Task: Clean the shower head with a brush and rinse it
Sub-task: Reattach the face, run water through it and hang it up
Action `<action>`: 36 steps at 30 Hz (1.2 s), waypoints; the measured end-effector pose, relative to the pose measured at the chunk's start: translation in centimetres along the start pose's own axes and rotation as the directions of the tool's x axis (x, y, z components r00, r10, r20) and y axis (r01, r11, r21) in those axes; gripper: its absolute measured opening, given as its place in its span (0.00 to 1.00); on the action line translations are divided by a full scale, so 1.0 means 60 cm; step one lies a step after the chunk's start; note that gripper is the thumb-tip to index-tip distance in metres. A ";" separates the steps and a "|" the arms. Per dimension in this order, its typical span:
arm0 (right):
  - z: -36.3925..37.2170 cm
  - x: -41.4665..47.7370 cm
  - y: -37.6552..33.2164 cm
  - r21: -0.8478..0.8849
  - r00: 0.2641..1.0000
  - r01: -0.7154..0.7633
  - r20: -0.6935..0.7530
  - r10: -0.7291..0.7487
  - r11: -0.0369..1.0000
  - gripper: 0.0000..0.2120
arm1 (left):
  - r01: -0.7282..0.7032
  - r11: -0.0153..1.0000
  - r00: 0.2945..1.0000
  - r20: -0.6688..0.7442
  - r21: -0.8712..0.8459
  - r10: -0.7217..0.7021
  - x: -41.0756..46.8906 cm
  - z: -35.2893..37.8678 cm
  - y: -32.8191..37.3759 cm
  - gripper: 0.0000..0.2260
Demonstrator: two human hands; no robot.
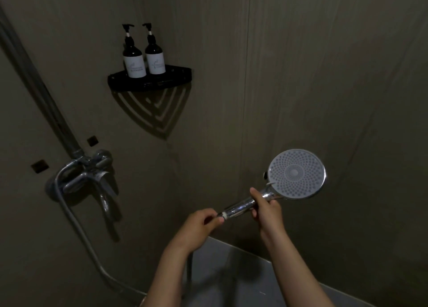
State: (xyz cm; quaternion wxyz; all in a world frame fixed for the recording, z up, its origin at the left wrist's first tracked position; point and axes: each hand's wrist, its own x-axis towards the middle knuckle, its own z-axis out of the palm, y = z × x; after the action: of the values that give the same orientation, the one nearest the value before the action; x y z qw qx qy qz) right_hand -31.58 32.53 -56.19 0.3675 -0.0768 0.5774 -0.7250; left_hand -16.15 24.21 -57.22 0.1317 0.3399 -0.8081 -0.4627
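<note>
A chrome hand shower head (pixel 297 173) with a round grey nozzle face is held out in front of me, face turned toward me. My right hand (pixel 266 210) is wrapped around its chrome handle just below the head. My left hand (pixel 201 225) pinches the lower end of the handle where the hose (pixel 76 223) joins. The grey hose loops down from the wall tap and back up under my left wrist. No brush is in view.
A chrome mixer tap (pixel 88 177) with a riser pipe is mounted on the left wall. A black corner shelf (pixel 150 79) holds two dark pump bottles (pixel 134 59). Dim brown wall panels surround me; a grey floor (pixel 231 281) lies below.
</note>
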 end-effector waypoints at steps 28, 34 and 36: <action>0.003 -0.001 -0.013 0.008 0.997 0.017 -0.075 -0.017 1.000 0.08 | -0.152 0.977 0.954 -0.279 -0.149 0.106 0.000 0.010 0.024 0.15; -0.002 -0.007 -0.016 0.030 0.997 0.021 -0.072 -0.019 0.999 0.06 | -0.158 0.982 0.957 -0.261 -0.107 0.126 -0.008 0.014 0.034 0.18; -0.003 -0.010 -0.019 0.026 0.997 0.028 -0.069 -0.026 0.999 0.06 | -0.106 0.988 0.971 -0.224 -0.116 0.078 -0.010 0.017 0.035 0.18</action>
State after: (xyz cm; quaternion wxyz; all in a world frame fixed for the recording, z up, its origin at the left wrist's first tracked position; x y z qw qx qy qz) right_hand -31.73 33.14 -55.04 0.3385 -0.0546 0.5788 -0.7399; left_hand -17.15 25.99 -55.97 0.2627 0.3417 -0.7724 -0.4664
